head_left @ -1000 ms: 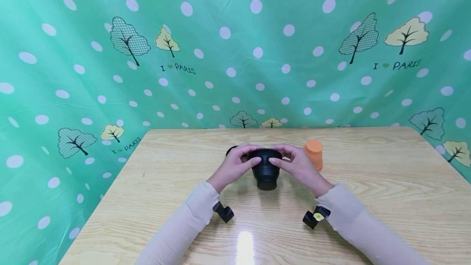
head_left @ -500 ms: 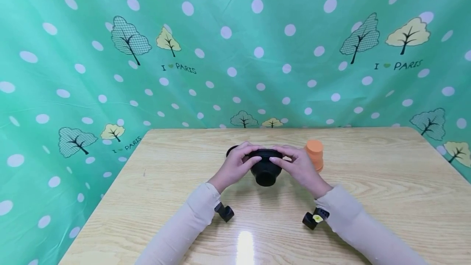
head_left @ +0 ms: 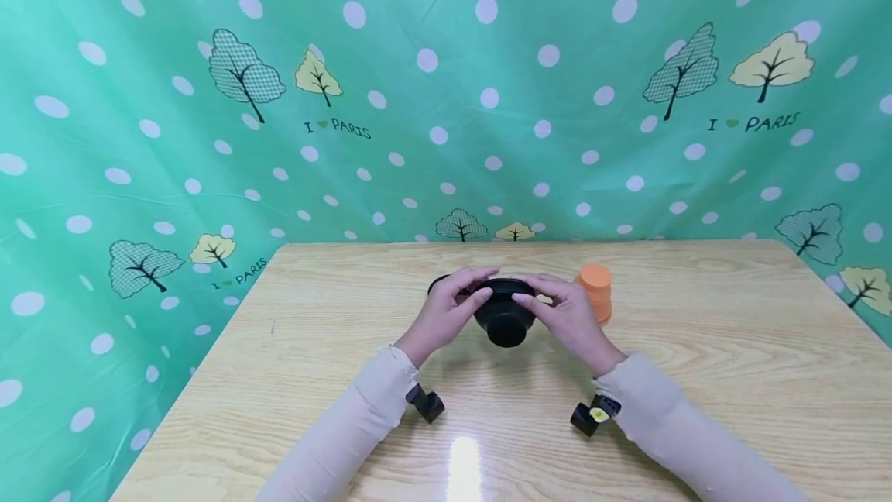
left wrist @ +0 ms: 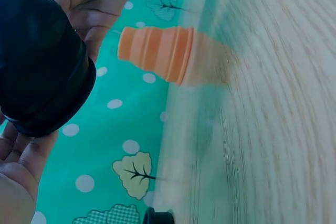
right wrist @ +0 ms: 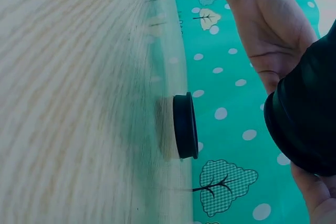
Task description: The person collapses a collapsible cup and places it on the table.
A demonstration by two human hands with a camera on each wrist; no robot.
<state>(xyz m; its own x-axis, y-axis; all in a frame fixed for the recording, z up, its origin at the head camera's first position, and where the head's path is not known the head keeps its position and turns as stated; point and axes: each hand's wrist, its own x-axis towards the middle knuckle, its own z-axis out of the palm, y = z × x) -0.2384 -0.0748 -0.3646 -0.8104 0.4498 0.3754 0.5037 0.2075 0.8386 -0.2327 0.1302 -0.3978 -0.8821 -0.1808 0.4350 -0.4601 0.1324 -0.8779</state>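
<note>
A black collapsible cup point(head_left: 506, 320) is held above the table, its narrow base tipped towards the head camera. My left hand point(head_left: 449, 307) grips the left side of its wide rim, thumb on the near face. Opposite, my right hand point(head_left: 560, 314) grips the right side of the rim in a similar way. Dark folds of the cup point(left wrist: 42, 61) fill the left of the left wrist view, and the fingers behind it are partly hidden. In the right wrist view, the cup point(right wrist: 310, 114) sits between both hands.
An orange stepped cup point(head_left: 595, 293) stands upside down behind my right hand. A low black round piece point(right wrist: 185, 125) rests on the wooden table point(head_left: 313, 386); in the head view my left hand mostly covers it. A green dotted cloth point(head_left: 397, 99) hangs behind the table.
The black cup has become shorter in the head view, and its base has tipped up towards the camera. Both hands keep their hold on the rim, moving only slightly.
</note>
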